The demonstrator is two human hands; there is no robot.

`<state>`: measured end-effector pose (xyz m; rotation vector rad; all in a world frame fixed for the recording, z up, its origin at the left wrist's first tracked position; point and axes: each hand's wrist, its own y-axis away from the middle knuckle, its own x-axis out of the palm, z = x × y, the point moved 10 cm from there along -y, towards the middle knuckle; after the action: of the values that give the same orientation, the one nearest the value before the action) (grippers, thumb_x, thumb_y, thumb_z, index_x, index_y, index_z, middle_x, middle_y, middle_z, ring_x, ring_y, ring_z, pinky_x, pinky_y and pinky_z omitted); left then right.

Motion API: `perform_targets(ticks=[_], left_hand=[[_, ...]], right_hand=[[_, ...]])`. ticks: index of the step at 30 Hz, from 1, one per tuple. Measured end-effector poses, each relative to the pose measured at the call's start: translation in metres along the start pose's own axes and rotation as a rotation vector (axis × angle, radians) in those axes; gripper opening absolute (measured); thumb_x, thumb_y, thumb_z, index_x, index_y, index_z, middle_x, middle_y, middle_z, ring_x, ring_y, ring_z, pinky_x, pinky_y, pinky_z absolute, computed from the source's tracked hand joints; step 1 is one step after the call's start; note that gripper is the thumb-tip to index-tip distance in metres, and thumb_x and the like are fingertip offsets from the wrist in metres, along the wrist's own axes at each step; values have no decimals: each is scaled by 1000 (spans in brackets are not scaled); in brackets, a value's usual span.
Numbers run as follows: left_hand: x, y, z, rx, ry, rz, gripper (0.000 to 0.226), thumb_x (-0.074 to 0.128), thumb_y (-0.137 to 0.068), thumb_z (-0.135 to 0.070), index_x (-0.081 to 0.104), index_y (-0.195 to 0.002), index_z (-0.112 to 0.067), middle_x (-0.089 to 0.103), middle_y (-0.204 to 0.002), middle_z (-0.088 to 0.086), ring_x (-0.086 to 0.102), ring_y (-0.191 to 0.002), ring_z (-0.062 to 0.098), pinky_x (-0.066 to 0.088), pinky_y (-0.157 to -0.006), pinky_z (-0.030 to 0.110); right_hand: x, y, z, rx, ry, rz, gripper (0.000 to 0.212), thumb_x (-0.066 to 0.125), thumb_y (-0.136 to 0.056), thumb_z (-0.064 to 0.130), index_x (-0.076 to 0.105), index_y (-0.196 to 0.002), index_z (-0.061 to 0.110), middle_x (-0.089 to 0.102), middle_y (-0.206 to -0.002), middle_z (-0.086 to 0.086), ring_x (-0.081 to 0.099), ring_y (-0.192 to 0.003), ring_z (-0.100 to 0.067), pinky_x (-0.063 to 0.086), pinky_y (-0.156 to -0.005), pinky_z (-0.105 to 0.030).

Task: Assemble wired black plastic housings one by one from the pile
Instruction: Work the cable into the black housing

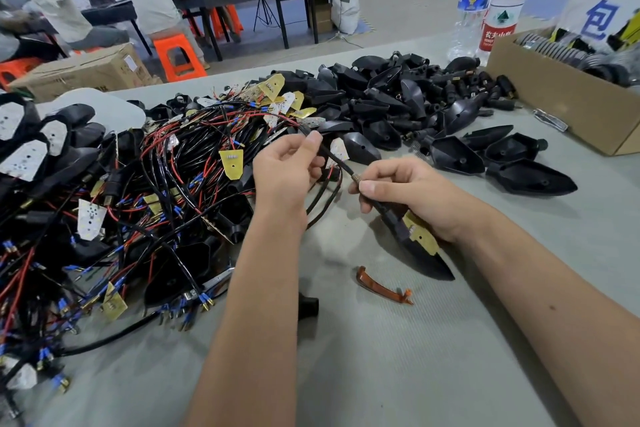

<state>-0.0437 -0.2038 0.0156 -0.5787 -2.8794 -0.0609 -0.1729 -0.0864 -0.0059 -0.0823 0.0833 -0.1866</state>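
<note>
Forearms fill the near edge of the grey ribbed mat (398,374), reaching toward 12 o'clock. Right hand (412,194) grips a black pointed plastic housing (424,255) with a yellow circuit board (420,234) seated in it; the shell's tip points to 5 o'clock below the palm, its threaded stem emerging at the thumb toward 10 o'clock. Left hand (287,170) pinches the black sheathed cable (332,158) between thumb and forefinger, just at 10 o'clock of the stem; cable runs taut between both hands.

Risks, as I judge them:
- cable trails into the tangled pile of red and black wires (138,184) at 9 o'clock; a snag could drag neighbours or strain the board's leads.
- board looks loosely seated; a hard tug may unseat it.

Orange curved plastic strip (382,286) lies on the mat at 6 o'clock of the housing. Heap of empty black shells (415,104) at 12 o'clock.
</note>
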Motion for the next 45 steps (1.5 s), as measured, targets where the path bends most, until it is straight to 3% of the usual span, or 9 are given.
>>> perform_targets(ticks=[5,7,10,13,17,21,26,32,45], left_hand=[[35,12,26,-201,-175,284,39,68,-94,-50,68,-110,-14,73,-100,8,74,-81,16,61,-75,27],[54,26,40,-235,-348,494,60,78,-76,-59,67,-117,-17,76,-105,5,76,-92,15,61,-86,33],[71,39,45,-174,-381,644,48,89,-75,-29,69,-116,-11,78,-105,13,75,-96,23,59,-86,36],[60,32,39,-143,-328,565,23,78,-86,3,71,-107,-3,77,-102,21,76,-83,25,60,-73,28],[50,31,36,-157,-338,554,29,66,-92,12,70,-118,1,77,-104,21,75,-76,18,58,-68,20],[45,29,33,-163,-320,526,30,68,-92,8,71,-120,-2,75,-98,16,71,-82,22,61,-74,26],[41,30,37,-214,-290,538,29,71,-93,-1,71,-122,-5,70,-81,1,69,-75,17,54,-62,20],[33,28,37,-209,-326,558,20,70,-97,-17,69,-115,-8,79,-99,4,73,-80,14,53,-61,19],[40,35,31,-160,-377,625,39,79,-78,-26,73,-112,-7,66,-117,32,61,-75,17,41,-53,21]], right_hand=[[-30,2,-4,-32,-293,-293,18,68,-91,23,68,-103,9,71,-83,-9,45,-51,-10,35,-44,-17],[-38,5,-6,-55,-425,-370,13,67,-92,21,65,-101,12,69,-84,-11,48,-56,-12,34,-47,-22],[-42,7,-7,-73,-516,-411,3,62,-97,15,63,-100,15,74,-94,-15,55,-68,-20,42,-57,-28],[-42,7,-5,-93,-523,-399,11,56,-101,6,64,-106,11,75,-100,-15,58,-66,-16,47,-56,-22],[-37,3,-5,-108,-556,-318,21,55,-97,2,68,-113,10,73,-106,-13,63,-72,-16,52,-62,-22],[-34,2,-3,-114,-562,-248,30,52,-97,0,68,-119,13,73,-118,-10,63,-78,-14,49,-64,-23],[-31,1,-3,-107,-664,-210,31,56,-87,0,70,-113,10,72,-119,-16,57,-70,-14,45,-58,-22],[-35,0,-8,-97,-719,-255,12,62,-95,12,73,-91,9,68,-99,-11,53,-66,-15,43,-56,-20],[-39,2,-13,-69,-706,-336,15,69,-85,11,76,-98,7,73,-95,-12,62,-67,-13,52,-60,-18]])
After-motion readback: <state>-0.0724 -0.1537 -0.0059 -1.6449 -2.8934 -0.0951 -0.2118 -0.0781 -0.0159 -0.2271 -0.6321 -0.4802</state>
